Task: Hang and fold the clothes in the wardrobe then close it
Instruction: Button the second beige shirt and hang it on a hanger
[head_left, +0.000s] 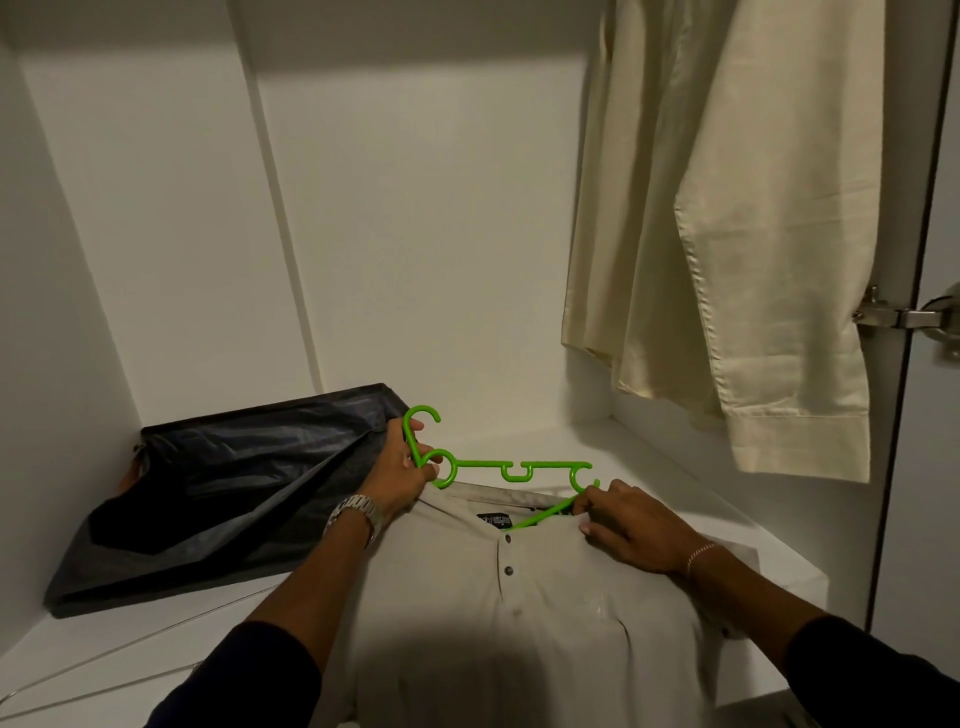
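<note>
A beige buttoned shirt (498, 623) lies flat on the white wardrobe shelf (691, 499), collar away from me. A bright green plastic hanger (511, 465) sits at its collar, one arm slipped into the neck opening. My left hand (400, 467) grips the hanger just below its hook. My right hand (631, 525) pinches the hanger's right end at the collar and rests on the shirt's shoulder. A cream shirt (727, 234) hangs at the upper right.
A dark bag or folded dark garment (223, 493) lies on the shelf at the left, against the back wall. The wardrobe door's metal hinge (904, 314) shows at the right edge. A thin wire (130, 654) runs along the shelf front left.
</note>
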